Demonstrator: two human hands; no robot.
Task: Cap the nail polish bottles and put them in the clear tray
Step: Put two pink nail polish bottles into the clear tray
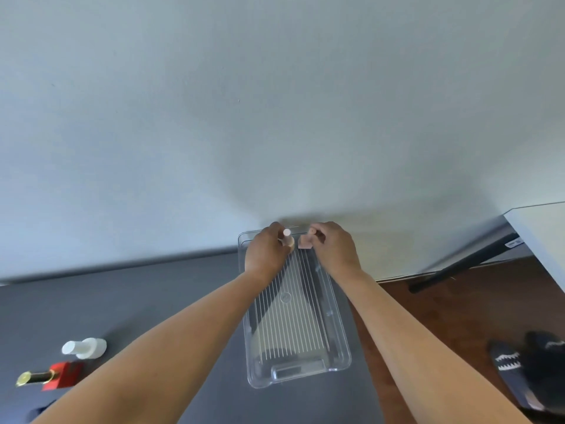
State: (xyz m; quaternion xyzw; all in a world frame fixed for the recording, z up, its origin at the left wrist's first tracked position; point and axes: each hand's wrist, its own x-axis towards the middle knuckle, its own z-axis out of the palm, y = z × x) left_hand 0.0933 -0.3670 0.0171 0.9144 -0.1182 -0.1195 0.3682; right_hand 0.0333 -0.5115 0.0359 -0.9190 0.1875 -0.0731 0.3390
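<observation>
Forearms over clear plastic tray | left hand grips white-capped bottle, right hand pinches pink square bottle | far end, likely saving room.

A clear tray sits lengthwise on the dark grey counter, its far end near the pale wall. Both hands are over that far end. The left hand grips a white-capped bottle. The right hand pinches a pink bottle just beside it. Well apart, at the counter's left, a white bottle and a red bottle with a dark, gold-tipped cap are close together, caps pointing left. At right is wooden floor and a dark slipper.
</observation>
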